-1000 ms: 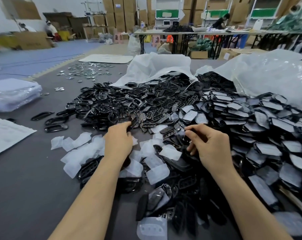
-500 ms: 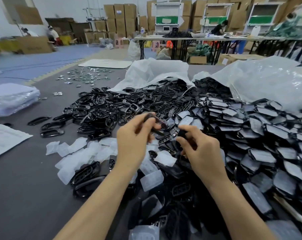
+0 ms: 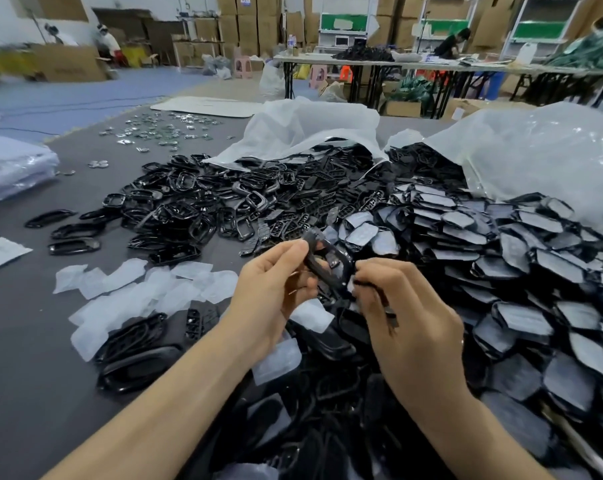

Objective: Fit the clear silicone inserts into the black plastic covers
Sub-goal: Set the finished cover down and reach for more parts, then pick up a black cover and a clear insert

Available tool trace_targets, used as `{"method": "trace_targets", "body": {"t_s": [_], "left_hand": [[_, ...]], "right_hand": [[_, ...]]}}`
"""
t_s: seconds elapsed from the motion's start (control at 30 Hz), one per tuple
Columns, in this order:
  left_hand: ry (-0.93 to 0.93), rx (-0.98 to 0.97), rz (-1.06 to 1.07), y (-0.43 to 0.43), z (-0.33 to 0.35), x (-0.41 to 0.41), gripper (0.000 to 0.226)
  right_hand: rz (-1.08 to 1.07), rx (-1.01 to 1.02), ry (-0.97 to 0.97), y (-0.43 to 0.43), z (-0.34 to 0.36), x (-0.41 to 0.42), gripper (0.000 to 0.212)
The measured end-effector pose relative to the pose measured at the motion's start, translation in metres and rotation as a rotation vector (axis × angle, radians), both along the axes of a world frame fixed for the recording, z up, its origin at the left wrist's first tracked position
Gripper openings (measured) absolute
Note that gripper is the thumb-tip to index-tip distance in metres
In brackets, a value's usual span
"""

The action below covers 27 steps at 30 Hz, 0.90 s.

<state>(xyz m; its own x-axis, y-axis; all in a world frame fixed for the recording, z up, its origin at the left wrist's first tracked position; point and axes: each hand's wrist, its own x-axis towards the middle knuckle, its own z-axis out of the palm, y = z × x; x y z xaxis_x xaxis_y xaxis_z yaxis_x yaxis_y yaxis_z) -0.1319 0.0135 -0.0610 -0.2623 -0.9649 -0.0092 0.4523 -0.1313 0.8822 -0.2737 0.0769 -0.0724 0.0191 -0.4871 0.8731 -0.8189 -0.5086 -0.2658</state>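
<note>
Left hand [image 3: 268,296] lifted, glossy black ring-shaped cover [image 3: 319,266]

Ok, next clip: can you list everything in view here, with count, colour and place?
held cover: one, black, in the air between both hands
loose covers: a heap, black, table centre
filled covers: many, black with pale inserts, right side
silicone inserts: many, clear, on the table left of the hands
bags: two, whitish, behind the heaps
metal pieces: many, shiny, far left of the table
table: one, grey, under everything
left hand: fingers grip the held cover
right hand: fingers pinch its right end
</note>
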Motion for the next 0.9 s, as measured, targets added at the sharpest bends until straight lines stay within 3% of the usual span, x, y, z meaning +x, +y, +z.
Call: {"method": "trace_targets", "body": {"t_s": [0.13, 0.2, 0.3, 0.4, 0.53, 0.7, 0.9], "left_hand": [[-0.046, -0.056, -0.022, 0.003, -0.002, -0.003, 0.016], [-0.069, -0.067, -0.013, 0.004, -0.003, -0.003, 0.018], [-0.082, -0.068, -0.005, 0.004, -0.005, -0.002, 0.024], [-0.102, -0.090, -0.029, 0.005, -0.006, -0.004, 0.019], [-0.103, -0.106, -0.058, 0.005, -0.008, -0.004, 0.014], [-0.190, -0.130, -0.075, 0.002, -0.008, -0.002, 0.021], [-0.202, -0.143, -0.099, 0.004, -0.008, -0.003, 0.018]], "right_hand": [[0.062, 0.097, -0.165, 0.000, 0.000, 0.003, 0.016], [0.067, 0.158, -0.284, -0.002, -0.001, 0.002, 0.009], [0.051, 0.228, -0.408, -0.004, 0.000, -0.002, 0.033], [0.055, 0.303, -0.522, -0.006, 0.001, -0.005, 0.039], [0.086, 0.411, -0.684, -0.008, 0.000, -0.005, 0.038], [0.201, 0.528, -0.862, -0.009, 0.007, -0.011, 0.015], [0.301, 0.641, -1.031, -0.008, 0.008, -0.016, 0.013]]}}
